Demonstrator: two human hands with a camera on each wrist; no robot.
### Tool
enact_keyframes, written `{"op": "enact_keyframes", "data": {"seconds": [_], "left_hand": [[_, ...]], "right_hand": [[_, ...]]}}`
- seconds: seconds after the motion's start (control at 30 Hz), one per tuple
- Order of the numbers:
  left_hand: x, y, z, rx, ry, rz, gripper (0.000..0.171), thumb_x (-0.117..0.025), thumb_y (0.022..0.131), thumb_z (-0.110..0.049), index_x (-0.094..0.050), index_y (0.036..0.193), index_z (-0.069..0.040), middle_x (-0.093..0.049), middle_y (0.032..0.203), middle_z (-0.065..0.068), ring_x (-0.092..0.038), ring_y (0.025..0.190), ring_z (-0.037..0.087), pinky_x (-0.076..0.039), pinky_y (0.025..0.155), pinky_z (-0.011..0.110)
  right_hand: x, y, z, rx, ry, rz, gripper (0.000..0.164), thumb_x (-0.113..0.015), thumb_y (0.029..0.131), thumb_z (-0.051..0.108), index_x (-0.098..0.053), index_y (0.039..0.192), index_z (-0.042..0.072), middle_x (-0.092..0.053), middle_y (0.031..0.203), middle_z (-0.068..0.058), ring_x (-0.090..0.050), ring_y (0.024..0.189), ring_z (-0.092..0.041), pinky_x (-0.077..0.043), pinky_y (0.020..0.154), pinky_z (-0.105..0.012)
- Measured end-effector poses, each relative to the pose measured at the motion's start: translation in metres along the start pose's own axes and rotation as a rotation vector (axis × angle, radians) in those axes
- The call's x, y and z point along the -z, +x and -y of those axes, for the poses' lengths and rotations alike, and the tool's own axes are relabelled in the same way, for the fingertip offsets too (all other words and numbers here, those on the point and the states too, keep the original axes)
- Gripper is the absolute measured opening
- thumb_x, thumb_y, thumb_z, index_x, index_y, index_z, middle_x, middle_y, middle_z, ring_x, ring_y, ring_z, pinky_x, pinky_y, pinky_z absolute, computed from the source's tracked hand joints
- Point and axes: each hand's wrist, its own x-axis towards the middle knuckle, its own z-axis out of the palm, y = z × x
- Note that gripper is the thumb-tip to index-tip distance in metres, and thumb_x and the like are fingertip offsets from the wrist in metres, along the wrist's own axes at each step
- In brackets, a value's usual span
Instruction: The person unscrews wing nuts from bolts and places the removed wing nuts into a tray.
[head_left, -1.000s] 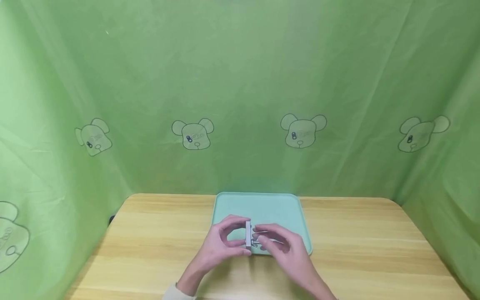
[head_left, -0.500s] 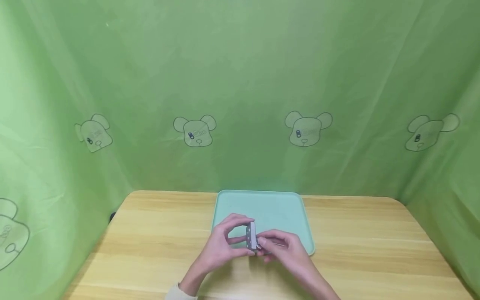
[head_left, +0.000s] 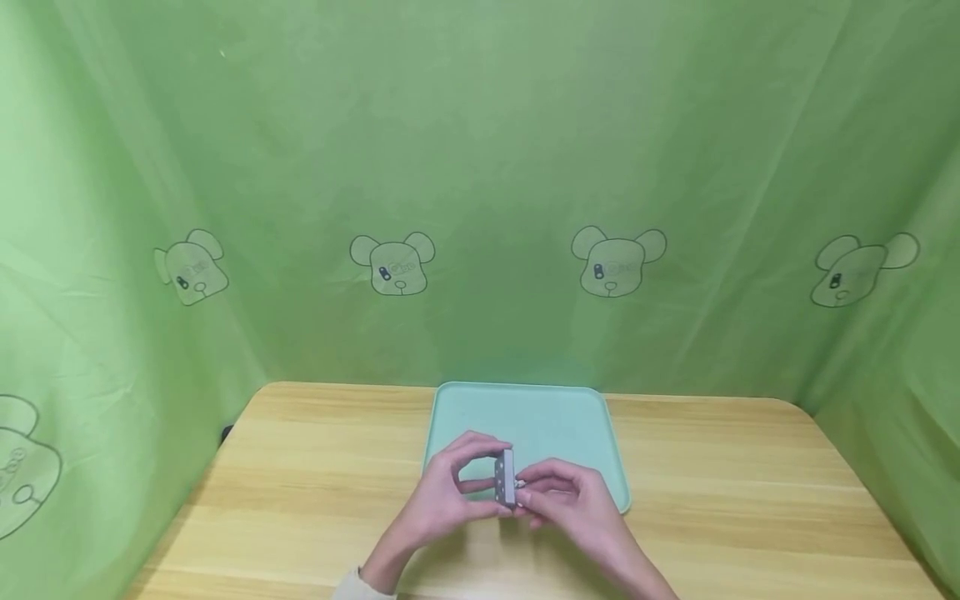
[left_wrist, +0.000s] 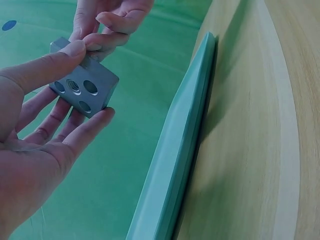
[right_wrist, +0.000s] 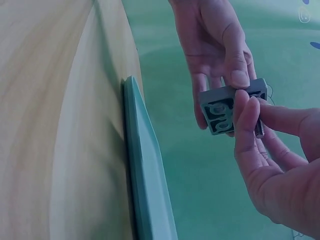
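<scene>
Between both hands, above the near part of the tray, is a small grey metal block [head_left: 509, 477]. My left hand [head_left: 437, 502] holds it by its edges, the thumb on one side and fingertips on the other. Several round holes, one plainly threaded, open on the block's face [left_wrist: 102, 98] in the left wrist view. Its other face has raised, rounded shapes in the right wrist view. There my right hand [head_left: 583, 505] pinches a small metal screw [right_wrist: 259, 131] against that face. Only the screw's threaded end shows clearly; fingers cover the rest.
A mint-green tray [head_left: 525, 412] with a low raised rim lies at the back middle of the wooden table [head_left: 322, 467]. Green curtains [head_left: 495, 150] printed with bear heads enclose the table at the back and both sides.
My right fingers have drawn together and moved in close to the block, hiding most of the screw. The block has turned slightly, so its holed face now shows in the head view.
</scene>
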Motion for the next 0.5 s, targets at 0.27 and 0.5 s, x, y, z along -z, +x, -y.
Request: {"op": "enact_keyframes", "data": {"seconds": [0.27, 0.5], "left_hand": [[0.004, 0.001, 0.019, 0.015, -0.069, -0.003, 0.066, -0.08, 0.066, 0.006, -0.056, 0.127, -0.005, -0.05, 0.124, 0.015, -0.05, 0.118, 0.033, -0.053, 0.091, 0.046], [0.008, 0.001, 0.027, 0.013, -0.118, 0.01, 0.069, -0.081, 0.067, 0.004, -0.054, 0.13, -0.008, -0.048, 0.127, 0.02, -0.049, 0.119, 0.032, -0.054, 0.09, 0.044]], "right_hand": [[-0.006, -0.003, 0.002, 0.157, -0.195, -0.088, 0.019, -0.076, 0.08, 0.02, -0.068, 0.095, 0.011, -0.07, 0.092, -0.004, -0.069, 0.084, -0.021, -0.061, 0.071, -0.036], [-0.009, -0.003, 0.0, 0.525, -0.367, -0.137, 0.018, -0.073, 0.081, 0.006, -0.069, 0.094, 0.017, -0.07, 0.093, 0.004, -0.068, 0.083, -0.013, -0.061, 0.068, -0.027]]}}
